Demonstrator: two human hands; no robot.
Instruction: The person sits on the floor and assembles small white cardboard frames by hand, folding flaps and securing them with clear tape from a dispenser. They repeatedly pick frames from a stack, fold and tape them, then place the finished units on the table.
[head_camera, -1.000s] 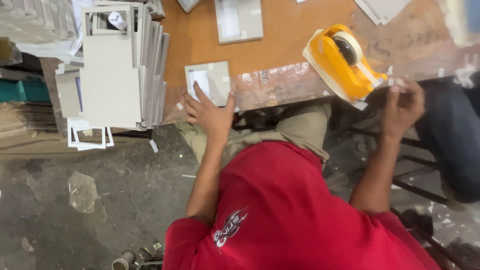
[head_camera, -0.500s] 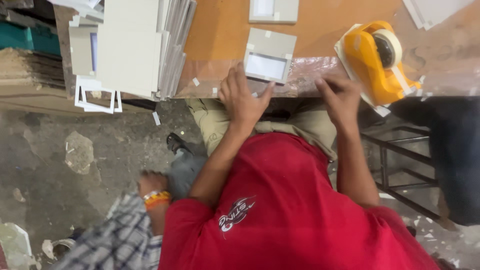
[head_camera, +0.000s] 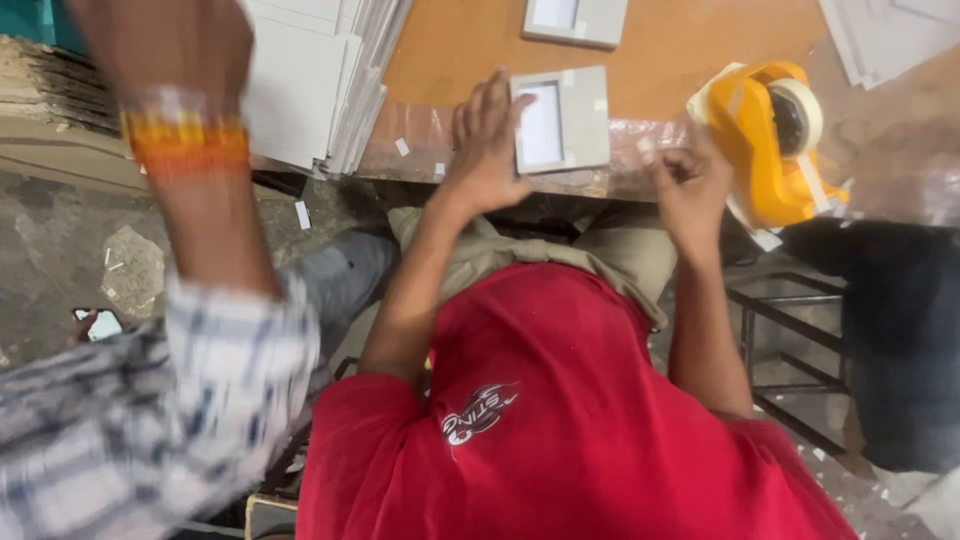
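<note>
My left hand (head_camera: 484, 140) lies flat with its fingers spread, fingertips on the left edge of a small grey cardboard frame (head_camera: 572, 120) with a white centre. The frame sits at the near edge of the brown table (head_camera: 450, 50). My right hand (head_camera: 688, 185) is curled shut just left of an orange tape dispenser (head_camera: 765, 150) holding a roll of pale tape. Whether a strip of tape is pinched in it is too blurred to tell. My red shirt fills the lower middle of the view.
Another person's arm (head_camera: 190, 160), with an orange beaded band and a checked sleeve, reaches up at the left. A stack of grey boards (head_camera: 310, 80) stands at the table's left. A second frame (head_camera: 575, 18) lies farther back. A metal stool frame (head_camera: 790, 350) is at the right, above a concrete floor (head_camera: 60, 270).
My right hand moved from the table edge to beside the tape dispenser. My left hand slid up onto the frame's left edge. The other person's arm rose into view at the left.
</note>
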